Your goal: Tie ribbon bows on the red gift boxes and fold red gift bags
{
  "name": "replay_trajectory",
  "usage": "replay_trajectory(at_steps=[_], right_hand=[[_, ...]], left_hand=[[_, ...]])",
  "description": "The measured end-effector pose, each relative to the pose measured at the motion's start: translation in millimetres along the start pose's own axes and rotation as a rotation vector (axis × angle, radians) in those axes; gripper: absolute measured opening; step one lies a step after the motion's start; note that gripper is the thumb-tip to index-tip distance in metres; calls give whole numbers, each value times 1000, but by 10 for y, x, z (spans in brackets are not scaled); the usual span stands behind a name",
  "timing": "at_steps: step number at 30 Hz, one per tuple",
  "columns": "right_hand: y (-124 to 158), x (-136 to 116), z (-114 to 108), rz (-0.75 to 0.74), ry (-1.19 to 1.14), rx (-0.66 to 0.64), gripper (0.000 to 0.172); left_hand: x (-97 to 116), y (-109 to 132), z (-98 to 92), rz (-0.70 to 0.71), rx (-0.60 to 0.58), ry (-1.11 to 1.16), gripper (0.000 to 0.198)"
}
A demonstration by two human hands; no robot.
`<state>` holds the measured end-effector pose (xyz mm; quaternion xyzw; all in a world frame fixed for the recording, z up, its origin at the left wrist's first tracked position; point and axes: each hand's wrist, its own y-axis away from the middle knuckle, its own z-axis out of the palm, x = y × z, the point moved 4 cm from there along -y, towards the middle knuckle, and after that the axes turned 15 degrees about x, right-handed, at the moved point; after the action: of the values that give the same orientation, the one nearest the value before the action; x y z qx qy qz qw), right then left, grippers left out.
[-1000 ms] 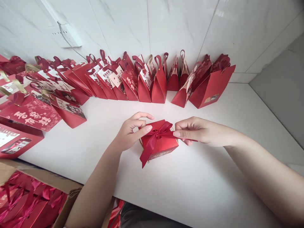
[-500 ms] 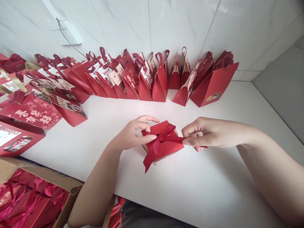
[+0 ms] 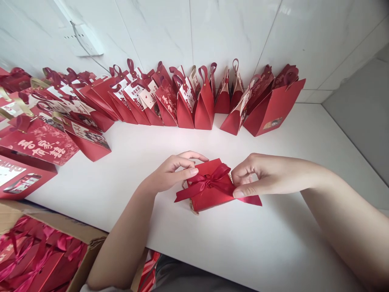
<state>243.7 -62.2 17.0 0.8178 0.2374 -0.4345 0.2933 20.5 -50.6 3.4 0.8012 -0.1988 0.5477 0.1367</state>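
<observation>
A small red gift box [image 3: 212, 198] lies on the white table, tied with a dark red satin ribbon bow [image 3: 209, 182]. A twisted cord handle [image 3: 193, 207] shows at its left side. My left hand [image 3: 173, 172] is at the box's upper left, thumb and index finger closed on the bow's left side, other fingers behind the box edge. My right hand [image 3: 258, 174] is at the bow's right side, fingers curled and thumb over the ribbon near the right tail. Whether its grip is firm I cannot tell. Both ribbon tails stick out sideways.
Several red gift bags [image 3: 204, 105] with ribbon handles stand along the tiled wall, and more crowd the left of the table [image 3: 130, 146]. A cardboard box [image 3: 91, 251] of ribboned red boxes sits at lower left. A power strip [image 3: 86, 40] hangs on the wall.
The bow now lies flatter and wider, its left tail swung from pointing down to pointing left. The right tail is spread out. My right hand has moved slightly lower; the box has shifted slightly.
</observation>
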Motion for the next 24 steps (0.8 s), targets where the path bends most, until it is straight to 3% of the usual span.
replay_trajectory(at_steps=[5, 10, 19, 21, 24], right_hand=[[14, -48, 30, -20, -18, -52, 38], [26, -49, 20, -55, 72, -72, 38], [156, 113, -70, 73, 116, -228, 23], [166, 112, -155, 62, 132, -141, 23], [75, 73, -269, -16, 70, 168, 29]], left_hand=[[33, -3, 13, 78, 35, -121, 36], [42, 4, 22, 91, -12, -214, 27], [41, 17, 17, 80, -42, -204, 24], [48, 20, 20, 82, -40, -203, 24], [64, 25, 32, 96, -44, -201, 24]])
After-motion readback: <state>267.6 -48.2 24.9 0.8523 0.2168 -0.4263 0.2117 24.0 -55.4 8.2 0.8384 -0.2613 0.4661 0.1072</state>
